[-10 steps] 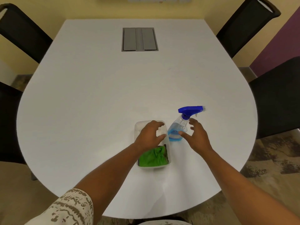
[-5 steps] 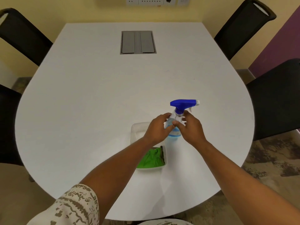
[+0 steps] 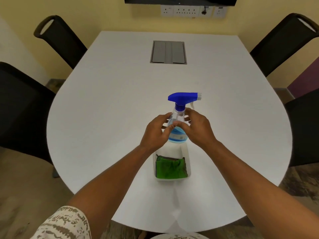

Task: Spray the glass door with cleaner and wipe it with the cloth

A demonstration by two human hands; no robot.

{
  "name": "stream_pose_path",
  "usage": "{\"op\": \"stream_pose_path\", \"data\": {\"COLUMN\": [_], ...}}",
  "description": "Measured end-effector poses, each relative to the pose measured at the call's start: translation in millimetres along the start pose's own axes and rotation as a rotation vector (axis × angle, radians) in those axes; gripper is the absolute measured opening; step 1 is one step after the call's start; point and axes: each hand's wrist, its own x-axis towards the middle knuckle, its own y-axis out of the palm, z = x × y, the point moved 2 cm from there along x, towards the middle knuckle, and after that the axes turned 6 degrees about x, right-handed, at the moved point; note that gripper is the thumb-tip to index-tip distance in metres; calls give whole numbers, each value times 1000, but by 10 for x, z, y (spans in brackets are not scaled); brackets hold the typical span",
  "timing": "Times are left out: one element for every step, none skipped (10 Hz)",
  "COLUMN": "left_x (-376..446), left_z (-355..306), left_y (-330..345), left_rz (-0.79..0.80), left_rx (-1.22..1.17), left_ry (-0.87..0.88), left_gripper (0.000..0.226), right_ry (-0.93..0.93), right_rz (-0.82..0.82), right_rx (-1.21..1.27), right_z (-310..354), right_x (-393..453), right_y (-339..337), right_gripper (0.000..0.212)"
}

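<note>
A clear spray bottle [image 3: 179,116] with a blue trigger head and blue liquid stands upright above the far end of a clear plastic tub [image 3: 188,167]. My left hand [image 3: 156,130] wraps its left side and my right hand [image 3: 198,128] wraps its right side, both gripping the body below the neck. A folded green cloth [image 3: 170,169] lies in the near end of the tub. The nozzle points right. No glass door is in view.
The white rounded table [image 3: 120,104] has a grey cable hatch [image 3: 168,52] at its far middle. Black chairs [image 3: 60,40] stand at the left and right sides. Wall sockets [image 3: 186,11] sit on the yellow wall behind.
Both hands have closed on the bottle, which has shifted from beside the tub to over its far end. The view has tilted up, showing more of the wall.
</note>
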Motion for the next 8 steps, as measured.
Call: {"op": "stream_pose_path", "data": {"left_x": [-135,-234,-277,-295,-298,-256,-242,-222], "left_z": [190,349,423,458,451,482,445,463], "left_y": [-51,-16,43,125,180,224,199,167], "left_rz": [12,58,129,174,195,198,218,238], "left_rx": [9,23,70,68,83,99,145,175], "left_ry": [-95,-200,-266,-299,-338,-335,-336,-330], "left_gripper": [51,56,57,57,57,57,54,61], "right_ry": [18,68,135,175,218,243,234,261], "right_rz": [78,138,167,165,158,155,204,220], "right_rx": [30,73,119,120,121,168,112,-6], "right_z": [1,-87,-202,-313,-373,-432,-432,-535], "right_x": [-36,-93,-167,-203,-224,-222,-251,-250], "right_y": [204,397,525,582,602,622,597,551], "right_gripper": [50,48,45,46,48,50,58,64]}}
